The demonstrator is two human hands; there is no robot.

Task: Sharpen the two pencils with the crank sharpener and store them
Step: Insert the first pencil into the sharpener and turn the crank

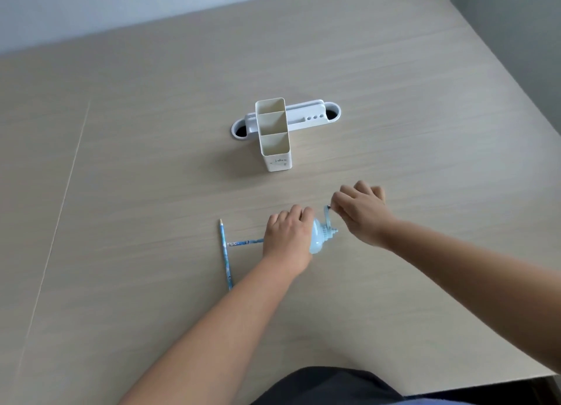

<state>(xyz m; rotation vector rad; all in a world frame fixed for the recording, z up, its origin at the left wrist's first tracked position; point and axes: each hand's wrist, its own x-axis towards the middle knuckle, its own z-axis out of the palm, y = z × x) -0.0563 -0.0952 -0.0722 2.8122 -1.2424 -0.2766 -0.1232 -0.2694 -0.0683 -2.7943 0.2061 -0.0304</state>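
Note:
A light blue crank sharpener (320, 237) stands on the wooden table (151, 192). My left hand (288, 237) lies over its body and holds it down. My right hand (361, 213) pinches the crank handle (328, 211) at the sharpener's right end. One blue pencil (243, 242) sticks out to the left from under my left hand, its tip hidden in the sharpener. A second blue pencil (225, 252) lies loose on the table further left, its sharpened point facing away from me. A white pencil holder (274, 134) with three compartments stands beyond the sharpener.
Behind the pencil holder a white cable-port fitting (318, 116) is set into the table. A thin seam (60, 207) runs down the table's left side. The table's right edge (516, 85) slants off toward the grey floor.

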